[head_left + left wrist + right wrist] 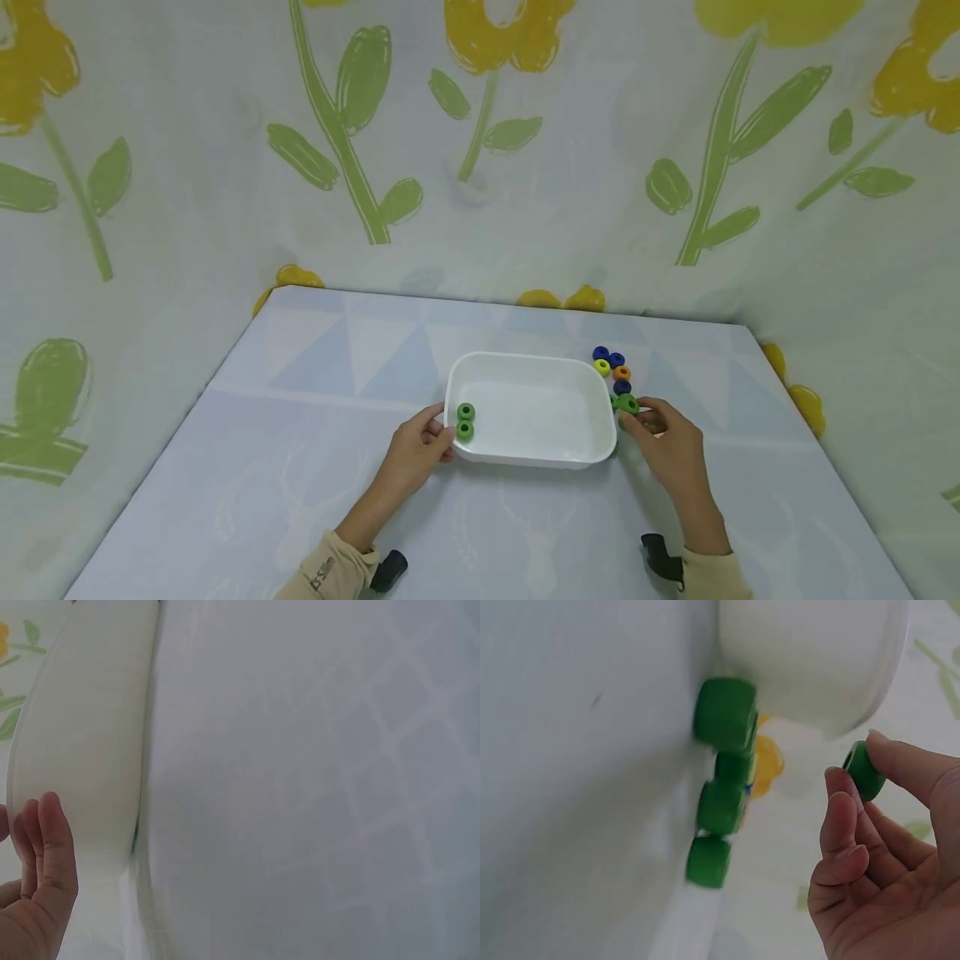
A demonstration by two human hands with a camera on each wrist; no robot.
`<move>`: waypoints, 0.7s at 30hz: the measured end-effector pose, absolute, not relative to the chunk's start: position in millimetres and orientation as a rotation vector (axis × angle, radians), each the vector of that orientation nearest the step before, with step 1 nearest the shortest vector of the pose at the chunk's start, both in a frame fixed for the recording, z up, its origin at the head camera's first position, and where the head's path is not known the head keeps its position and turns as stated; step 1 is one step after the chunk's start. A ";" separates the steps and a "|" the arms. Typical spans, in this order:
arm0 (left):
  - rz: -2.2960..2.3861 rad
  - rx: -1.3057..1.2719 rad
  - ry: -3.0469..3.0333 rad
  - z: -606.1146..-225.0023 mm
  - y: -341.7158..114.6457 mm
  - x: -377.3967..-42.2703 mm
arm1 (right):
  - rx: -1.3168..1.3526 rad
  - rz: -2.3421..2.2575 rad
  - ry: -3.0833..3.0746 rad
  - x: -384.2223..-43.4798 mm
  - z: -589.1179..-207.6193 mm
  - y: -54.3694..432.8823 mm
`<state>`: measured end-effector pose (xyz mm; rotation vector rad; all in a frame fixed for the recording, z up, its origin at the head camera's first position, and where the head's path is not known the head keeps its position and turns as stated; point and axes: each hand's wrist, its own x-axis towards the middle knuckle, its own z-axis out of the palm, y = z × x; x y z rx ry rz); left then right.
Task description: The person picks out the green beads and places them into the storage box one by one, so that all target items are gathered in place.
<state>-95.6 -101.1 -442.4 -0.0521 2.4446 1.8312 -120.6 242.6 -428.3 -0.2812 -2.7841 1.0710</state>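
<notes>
My left hand (415, 446) grips the left end of a white plastic tub (540, 408). In the left wrist view its fingers (54, 847) lie against the tub's outer wall. Two green beads (465, 421) sit inside the tub near that end. Just off the tub's right end, my right hand (671, 446) pinches one green bead (865, 772) between thumb and fingertips, raised off the table. Below it, several green beads (721, 806) stand in a row on the table beside the tub, mostly hidden in the head view.
Beyond the right hand lie blue beads (617, 360), a yellow bead (602, 367) and an orange bead (622, 373), close to the tub's far right corner. The table (360, 517) has a pale patterned cover, and a flower-print curtain (570, 167) hangs behind it.
</notes>
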 end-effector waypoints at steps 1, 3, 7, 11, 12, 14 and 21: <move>1.832 -0.051 2.442 -442.1 -100.9 -95.7 | -0.263 1.075 -2.782 -121.9 -426.4 238.7; 1.832 -0.050 2.444 -442.1 -100.7 -95.8 | -0.234 1.085 -2.782 -124.7 -422.2 230.4; 1.833 -0.053 2.450 -442.5 -100.7 -96.3 | -0.171 1.103 -2.765 -131.7 -415.1 214.8; 1.835 -0.053 2.451 -442.8 -100.6 -96.6 | -0.084 1.098 -2.742 -140.1 -411.0 200.0; 1.834 -0.053 2.450 -442.6 -100.6 -96.5 | -0.057 1.101 -2.745 -142.0 -410.6 195.8; 1.832 -0.056 2.452 -442.2 -100.4 -96.2 | -0.001 1.095 -2.768 -145.7 -410.6 186.9; 1.828 -0.064 2.452 -442.6 -99.9 -94.9 | 0.134 1.077 -2.837 -154.3 -415.2 151.8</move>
